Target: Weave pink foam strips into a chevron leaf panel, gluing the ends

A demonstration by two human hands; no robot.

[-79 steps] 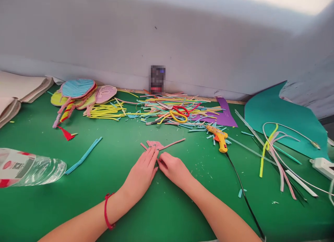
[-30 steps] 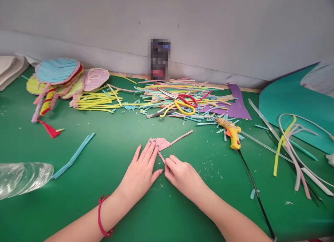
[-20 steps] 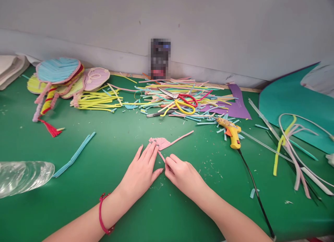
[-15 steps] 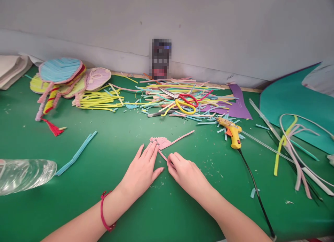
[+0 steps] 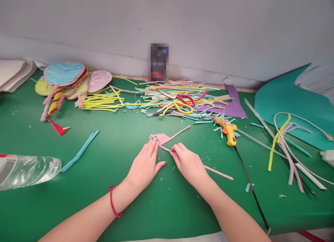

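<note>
A small pink piece made of pipe cleaners laid side by side point(image 5: 162, 139) lies on the green table. My left hand point(image 5: 144, 163) rests flat over its near left part, fingers stretched out and pressing it down; that part is hidden. Between the thumb and fingers of my right hand point(image 5: 189, 162) is a pink pipe cleaner point(image 5: 218, 172). It runs from the piece's near edge, under my hand, and out to the right. Another pink pipe cleaner end point(image 5: 180, 132) sticks out from the piece toward the upper right.
Scissors point(image 5: 184, 103) lie on a heap of coloured pipe cleaners. A yellow glue gun point(image 5: 229, 132) with a black cord is on the right. Finished fans point(image 5: 64, 74) sit at the back left, near blue pipe cleaners point(image 5: 80, 151) and a plastic bottle point(image 5: 36, 170).
My right hand has swung slightly right and up, so the held pipe cleaner lies flatter and its far end shows beyond my wrist. The left hand still presses the pink piece.
</note>
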